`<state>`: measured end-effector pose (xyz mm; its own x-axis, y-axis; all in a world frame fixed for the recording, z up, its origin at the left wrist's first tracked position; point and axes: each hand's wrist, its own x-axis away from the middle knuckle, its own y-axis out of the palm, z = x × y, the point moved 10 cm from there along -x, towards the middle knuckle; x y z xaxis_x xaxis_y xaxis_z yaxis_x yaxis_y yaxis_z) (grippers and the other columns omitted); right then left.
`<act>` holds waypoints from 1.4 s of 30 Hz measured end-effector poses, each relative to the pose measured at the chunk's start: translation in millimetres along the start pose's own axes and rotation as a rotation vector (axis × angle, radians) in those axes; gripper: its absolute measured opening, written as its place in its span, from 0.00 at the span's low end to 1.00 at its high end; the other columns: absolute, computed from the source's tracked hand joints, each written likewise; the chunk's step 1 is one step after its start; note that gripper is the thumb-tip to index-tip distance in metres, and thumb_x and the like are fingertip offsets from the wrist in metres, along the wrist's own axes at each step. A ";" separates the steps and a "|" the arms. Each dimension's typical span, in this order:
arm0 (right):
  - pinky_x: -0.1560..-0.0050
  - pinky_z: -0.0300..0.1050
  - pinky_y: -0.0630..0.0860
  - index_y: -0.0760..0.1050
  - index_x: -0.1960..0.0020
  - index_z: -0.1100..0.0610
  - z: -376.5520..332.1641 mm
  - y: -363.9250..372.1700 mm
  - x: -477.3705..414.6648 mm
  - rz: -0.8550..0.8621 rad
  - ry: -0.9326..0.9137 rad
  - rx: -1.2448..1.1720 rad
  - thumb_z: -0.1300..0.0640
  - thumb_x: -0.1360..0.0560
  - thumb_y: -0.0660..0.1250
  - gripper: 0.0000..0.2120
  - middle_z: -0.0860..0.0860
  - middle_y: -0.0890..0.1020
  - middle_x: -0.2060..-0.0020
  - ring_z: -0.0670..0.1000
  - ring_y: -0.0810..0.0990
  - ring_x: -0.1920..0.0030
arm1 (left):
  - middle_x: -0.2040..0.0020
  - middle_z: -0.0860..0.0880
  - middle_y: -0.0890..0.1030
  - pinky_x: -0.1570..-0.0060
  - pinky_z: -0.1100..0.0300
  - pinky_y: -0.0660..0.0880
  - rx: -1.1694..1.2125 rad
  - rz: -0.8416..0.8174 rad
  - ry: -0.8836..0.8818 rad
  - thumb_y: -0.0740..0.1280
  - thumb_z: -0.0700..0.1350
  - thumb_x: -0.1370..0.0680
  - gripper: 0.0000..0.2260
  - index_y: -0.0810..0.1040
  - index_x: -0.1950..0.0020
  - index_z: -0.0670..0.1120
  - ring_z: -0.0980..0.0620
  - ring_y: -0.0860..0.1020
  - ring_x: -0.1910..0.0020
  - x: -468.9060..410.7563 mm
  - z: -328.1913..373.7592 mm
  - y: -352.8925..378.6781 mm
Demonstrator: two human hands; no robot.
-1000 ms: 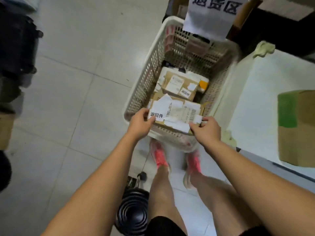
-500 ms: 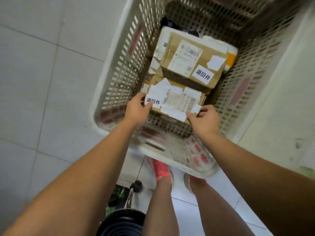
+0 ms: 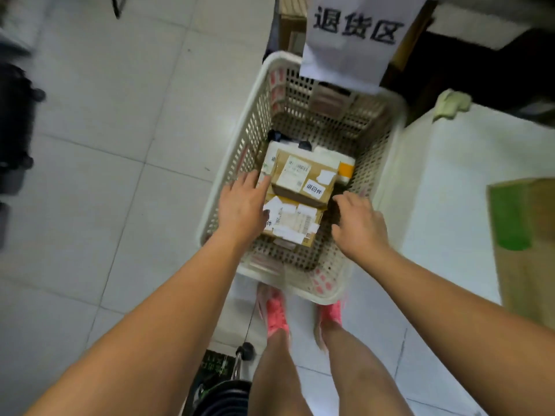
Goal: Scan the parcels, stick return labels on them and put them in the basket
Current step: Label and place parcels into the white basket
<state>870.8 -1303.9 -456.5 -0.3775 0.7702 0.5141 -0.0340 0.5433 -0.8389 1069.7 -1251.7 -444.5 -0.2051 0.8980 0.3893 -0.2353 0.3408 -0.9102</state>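
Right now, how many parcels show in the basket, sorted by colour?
Brown cardboard: 2 (near parcel, far parcel)
White: 1 (white parcel with an orange patch, under the far one)
Black: 1 (black item, mostly hidden)
Total in the basket: 4

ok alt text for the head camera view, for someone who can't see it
A person's left hand and right hand hover open over a white lattice basket on a tiled floor, holding nothing. Inside lie a near parcel between the hands and a far parcel beyond it, both cardboard with white labels.
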 end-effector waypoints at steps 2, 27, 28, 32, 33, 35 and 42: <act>0.41 0.55 0.71 0.66 0.29 0.52 -6.3 -67.4 26.6 0.046 -0.020 0.033 0.55 0.25 0.67 0.25 0.50 0.69 0.32 0.56 0.68 0.33 | 0.27 0.46 0.67 0.33 0.47 0.67 -0.044 0.059 0.056 0.71 0.50 0.26 0.33 0.61 0.24 0.50 0.44 0.65 0.28 8.4 27.7 -70.6; 0.42 0.52 0.75 0.64 0.27 0.50 315.2 -428.4 502.4 0.584 0.199 -0.181 0.54 0.24 0.67 0.26 0.50 0.71 0.31 0.56 0.70 0.33 | 0.40 0.49 0.77 0.43 0.50 0.72 -0.233 0.434 0.326 0.67 0.57 0.26 0.23 0.70 0.33 0.52 0.45 0.75 0.39 319.9 501.7 -391.4; 0.43 0.52 0.75 0.64 0.27 0.50 338.3 -428.5 516.0 0.585 0.223 -0.178 0.54 0.24 0.67 0.27 0.51 0.72 0.31 0.56 0.70 0.33 | 0.40 0.49 0.77 0.43 0.49 0.72 -0.221 0.418 0.337 0.67 0.56 0.25 0.23 0.69 0.32 0.52 0.45 0.75 0.39 326.4 524.7 -386.2; 0.47 0.51 0.76 0.64 0.27 0.49 418.0 -425.0 549.2 0.561 0.308 -0.226 0.53 0.25 0.68 0.28 0.52 0.73 0.33 0.57 0.71 0.34 | 0.38 0.49 0.76 0.48 0.50 0.71 -0.215 0.350 0.368 0.67 0.56 0.25 0.26 0.67 0.30 0.52 0.45 0.74 0.37 334.1 602.7 -366.6; 0.47 0.51 0.76 0.64 0.27 0.49 434.6 -424.4 552.3 0.561 0.318 -0.229 0.52 0.25 0.69 0.29 0.52 0.73 0.33 0.57 0.71 0.34 | 0.38 0.48 0.76 0.48 0.50 0.71 -0.213 0.346 0.378 0.67 0.56 0.25 0.26 0.67 0.29 0.52 0.44 0.74 0.37 331.9 619.3 -361.1; 0.47 0.50 0.74 0.65 0.28 0.49 466.7 -424.4 552.0 0.561 0.334 -0.240 0.50 0.25 0.69 0.28 0.52 0.74 0.35 0.57 0.71 0.34 | 0.37 0.48 0.76 0.45 0.50 0.72 -0.201 0.329 0.390 0.67 0.55 0.25 0.25 0.67 0.30 0.52 0.44 0.74 0.38 321.2 648.4 -349.3; 0.39 0.50 0.72 0.64 0.26 0.52 559.0 -419.5 506.8 0.476 0.355 -0.299 0.48 0.25 0.69 0.30 0.52 0.71 0.31 0.55 0.68 0.31 | 0.38 0.47 0.75 0.44 0.50 0.72 -0.041 0.211 0.341 0.67 0.54 0.24 0.19 0.70 0.36 0.49 0.45 0.73 0.37 255.4 718.3 -291.7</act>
<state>176.4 -1328.2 55.9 0.0413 0.9845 0.1707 0.3385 0.1470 -0.9294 403.6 -1321.6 22.0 0.0833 0.9880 0.1300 -0.1821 0.1434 -0.9728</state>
